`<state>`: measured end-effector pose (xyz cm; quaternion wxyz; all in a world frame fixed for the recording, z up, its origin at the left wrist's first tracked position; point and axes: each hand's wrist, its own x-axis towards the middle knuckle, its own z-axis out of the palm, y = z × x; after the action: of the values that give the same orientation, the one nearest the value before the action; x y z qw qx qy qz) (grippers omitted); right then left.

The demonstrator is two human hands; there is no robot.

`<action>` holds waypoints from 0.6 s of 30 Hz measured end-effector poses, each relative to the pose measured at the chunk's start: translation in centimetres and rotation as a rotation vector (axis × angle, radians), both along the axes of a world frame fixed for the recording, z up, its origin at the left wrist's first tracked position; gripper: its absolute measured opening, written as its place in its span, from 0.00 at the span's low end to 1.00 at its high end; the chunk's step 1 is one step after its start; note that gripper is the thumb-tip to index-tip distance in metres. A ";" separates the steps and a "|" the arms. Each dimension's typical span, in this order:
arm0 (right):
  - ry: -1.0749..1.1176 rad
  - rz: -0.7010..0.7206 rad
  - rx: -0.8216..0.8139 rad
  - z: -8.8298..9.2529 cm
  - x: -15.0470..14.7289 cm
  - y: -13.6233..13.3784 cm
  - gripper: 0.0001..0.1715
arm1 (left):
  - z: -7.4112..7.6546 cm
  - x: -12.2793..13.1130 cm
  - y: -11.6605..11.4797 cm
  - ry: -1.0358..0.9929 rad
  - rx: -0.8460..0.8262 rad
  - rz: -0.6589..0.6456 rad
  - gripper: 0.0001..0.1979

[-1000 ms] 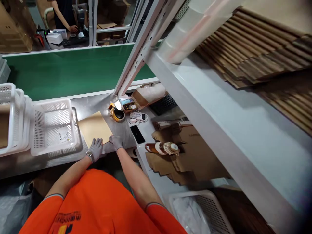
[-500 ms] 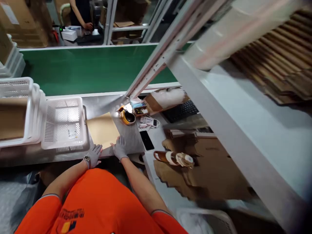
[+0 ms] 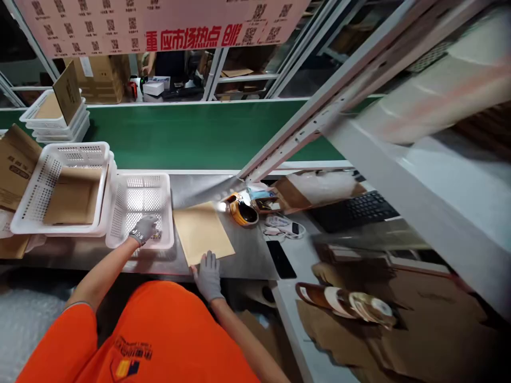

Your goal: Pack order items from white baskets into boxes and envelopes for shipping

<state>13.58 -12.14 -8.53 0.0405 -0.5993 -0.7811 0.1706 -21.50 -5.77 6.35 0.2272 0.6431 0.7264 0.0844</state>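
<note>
A flat brown cardboard sheet lies on the metal worktop in front of me. My right hand, in a grey glove, rests flat on the sheet's near edge with the fingers stretched out. My left hand, also gloved and with a wristwatch, reaches into the white perforated basket to the left of the sheet. Its fingers curl down near a small item on the basket floor, and I cannot make out whether they grip it.
A second white basket holding cardboard stands further left. A green conveyor belt runs behind. A yellow tape dispenser, a black phone, a keyboard and a tape roll on flattened cartons lie to the right. A slanted white shelf overhangs.
My left hand left the sheet's near edge and moved left into the white basket. My right hand stays on the sheet. The view swung left.
</note>
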 end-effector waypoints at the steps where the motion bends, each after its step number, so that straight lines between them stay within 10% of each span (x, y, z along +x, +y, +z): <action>1: 0.002 -0.003 -0.007 -0.1 -0.8 -0.6 0.43 | 0.1 -1.2 0.9 0.021 -0.047 0.015 0.17; 11: 0.270 0.204 -0.071 0.4 -3.3 -4.1 0.29 | -1.2 -3.5 5.0 0.083 -0.159 0.051 0.15; 18: 0.703 -0.291 -0.096 3.4 -2.7 -4.1 0.17 | -0.9 -4.7 5.6 -0.069 -0.255 0.140 0.10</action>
<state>10.88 -16.20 -5.15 0.3013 -0.6100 -0.6176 0.3946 -26.17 -0.16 5.45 0.3255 0.5534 0.7662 0.0291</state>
